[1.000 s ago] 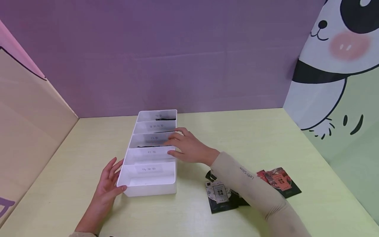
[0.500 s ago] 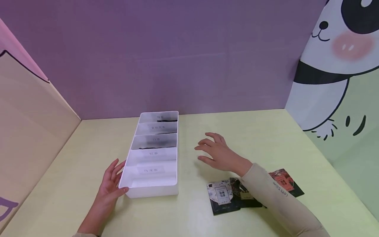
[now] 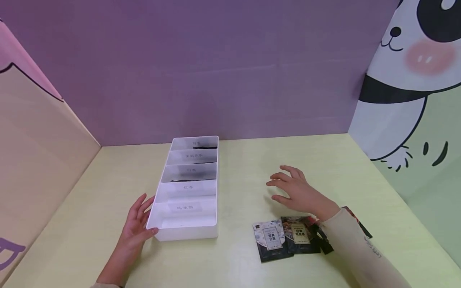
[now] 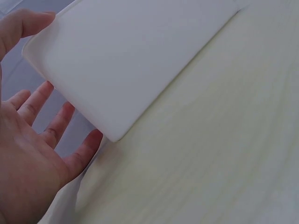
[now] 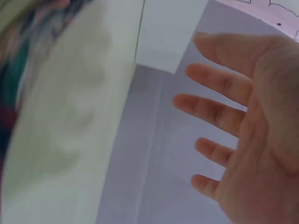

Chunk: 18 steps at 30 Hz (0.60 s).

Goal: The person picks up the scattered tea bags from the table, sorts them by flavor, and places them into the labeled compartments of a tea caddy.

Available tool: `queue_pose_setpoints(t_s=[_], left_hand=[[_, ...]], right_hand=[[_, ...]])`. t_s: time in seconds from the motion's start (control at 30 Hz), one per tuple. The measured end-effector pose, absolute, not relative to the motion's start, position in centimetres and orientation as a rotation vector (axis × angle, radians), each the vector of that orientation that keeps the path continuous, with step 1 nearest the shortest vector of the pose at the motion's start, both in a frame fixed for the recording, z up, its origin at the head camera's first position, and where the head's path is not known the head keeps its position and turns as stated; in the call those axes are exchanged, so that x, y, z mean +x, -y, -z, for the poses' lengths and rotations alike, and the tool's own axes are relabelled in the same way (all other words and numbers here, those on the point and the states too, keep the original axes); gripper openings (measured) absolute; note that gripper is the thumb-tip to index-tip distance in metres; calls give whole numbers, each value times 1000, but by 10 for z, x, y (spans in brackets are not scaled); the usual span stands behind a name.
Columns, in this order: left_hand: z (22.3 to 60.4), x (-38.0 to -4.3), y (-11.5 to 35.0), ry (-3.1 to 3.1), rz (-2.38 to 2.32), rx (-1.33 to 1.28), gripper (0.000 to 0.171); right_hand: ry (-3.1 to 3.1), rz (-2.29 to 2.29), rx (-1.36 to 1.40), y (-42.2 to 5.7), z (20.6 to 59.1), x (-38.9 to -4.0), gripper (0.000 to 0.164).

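Note:
A long white divided box (image 3: 188,233) stands on the table, its compartments labelled in Chinese characters. My left hand (image 3: 135,224) touches the box at its near left corner; in the left wrist view its spread fingers meet the white wall and the thumb lies at the rim. My right hand (image 3: 297,191) is over the table right of the box, fingers spread and holding nothing. Below it lie a white-and-black tea packet (image 3: 271,241) and a dark tea packet with a gold label (image 3: 301,236). A red-and-black packet (image 3: 356,220) is mostly hidden by the right sleeve.
Dark packet edges (image 3: 205,147) show in the box's three far compartments; the two nearest show bare white. A purple wall (image 3: 230,72) rises behind the table (image 3: 108,180), with a beige panel at left and a panda-printed panel at right.
My right hand has drawn back from the box's right side, moving right above the packets, its fingers still spread. My left hand has stayed at the box's corner.

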State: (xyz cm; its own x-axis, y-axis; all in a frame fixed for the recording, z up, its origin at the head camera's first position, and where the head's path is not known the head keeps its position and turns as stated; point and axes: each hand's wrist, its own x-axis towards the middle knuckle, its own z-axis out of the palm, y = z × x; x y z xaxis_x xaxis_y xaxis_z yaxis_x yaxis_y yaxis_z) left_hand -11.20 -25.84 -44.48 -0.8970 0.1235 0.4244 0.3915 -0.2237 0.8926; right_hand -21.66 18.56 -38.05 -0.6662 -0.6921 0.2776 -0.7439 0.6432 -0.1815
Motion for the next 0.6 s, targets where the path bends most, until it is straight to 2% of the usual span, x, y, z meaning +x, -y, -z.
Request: queue_pose_setpoints(t_s=[0.37,0.6], left_hand=[[445,-111,258,1827,2242,-632,91],[446,-113,258,1827,2230,-646,91]], right_hand=[[2915,-462,1023,-240,380,-204,37],[3085,-405,790,-282,385,-198,48]])
